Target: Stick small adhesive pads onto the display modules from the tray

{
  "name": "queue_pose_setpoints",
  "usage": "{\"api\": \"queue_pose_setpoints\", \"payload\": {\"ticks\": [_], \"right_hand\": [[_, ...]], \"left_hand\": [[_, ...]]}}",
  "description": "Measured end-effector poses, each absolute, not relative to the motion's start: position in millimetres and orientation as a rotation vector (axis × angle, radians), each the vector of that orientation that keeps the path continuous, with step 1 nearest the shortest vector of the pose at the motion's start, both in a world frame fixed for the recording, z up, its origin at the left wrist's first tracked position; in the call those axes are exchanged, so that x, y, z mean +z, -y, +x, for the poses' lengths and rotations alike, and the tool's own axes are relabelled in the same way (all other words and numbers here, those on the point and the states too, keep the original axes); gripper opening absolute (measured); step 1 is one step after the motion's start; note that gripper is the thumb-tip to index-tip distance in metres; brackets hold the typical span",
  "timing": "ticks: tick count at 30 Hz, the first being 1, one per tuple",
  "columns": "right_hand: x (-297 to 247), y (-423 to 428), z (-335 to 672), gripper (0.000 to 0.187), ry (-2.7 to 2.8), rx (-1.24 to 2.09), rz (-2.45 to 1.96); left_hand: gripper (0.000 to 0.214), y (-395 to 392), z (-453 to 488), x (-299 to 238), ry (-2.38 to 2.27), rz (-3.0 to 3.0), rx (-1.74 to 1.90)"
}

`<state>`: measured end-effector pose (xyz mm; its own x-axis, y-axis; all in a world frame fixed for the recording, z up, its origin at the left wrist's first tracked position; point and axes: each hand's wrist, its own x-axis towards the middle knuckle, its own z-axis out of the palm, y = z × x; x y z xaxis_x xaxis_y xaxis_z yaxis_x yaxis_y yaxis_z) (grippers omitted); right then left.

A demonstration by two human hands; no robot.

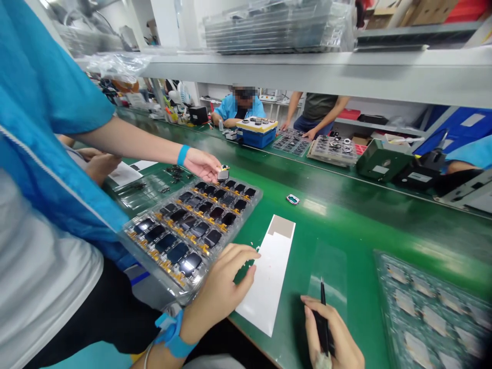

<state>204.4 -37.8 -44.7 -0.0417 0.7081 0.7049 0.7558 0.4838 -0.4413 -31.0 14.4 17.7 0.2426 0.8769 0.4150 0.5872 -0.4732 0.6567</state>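
Note:
My left hand (219,289) lies open with nothing in it, its fingertips at the top edge of a white sheet (267,287) and its heel beside the corner of a clear plastic tray (237,226). That tray holds several small dark display panels with gold flex tabs. My right hand (330,333) grips a slim black pen-like tool (323,320), tip up, over the green anti-static mat (346,215). A co-worker's hand (202,165) with a blue wristband holds a small panel (223,174) above the tray's far corner.
A tray of green circuit sheets (426,312) lies at the right, and a clear film (326,277) lies beside the white sheet. A grey shelf (307,72) runs overhead. Farther along stand a blue box (257,132), parts trays, a green machine (382,160) and co-workers.

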Motion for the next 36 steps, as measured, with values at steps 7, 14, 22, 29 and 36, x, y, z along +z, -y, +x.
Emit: {"api": "queue_pose_setpoints", "payload": {"ticks": [7,14,22,29,36], "right_hand": [[-41,39,203,0.009,1.738,-0.032,-1.245],[-42,41,196,0.007,1.61,0.061,-1.283],[-42,42,196,0.013,1.642,0.045,-1.234],[-36,42,195,0.012,1.644,0.055,-1.275],[-38,39,202,0.012,1.744,-0.014,-1.244]], "left_hand": [[0.038,-36,-6,18,-1.443,2.225,0.906],[0.042,-60,11,13,-1.462,2.291,0.814],[0.039,-71,13,0,-1.576,2.297,0.756],[0.04,-74,13,-5,-1.586,2.276,0.838],[0.034,-56,-9,18,-1.523,2.26,0.968]]}}
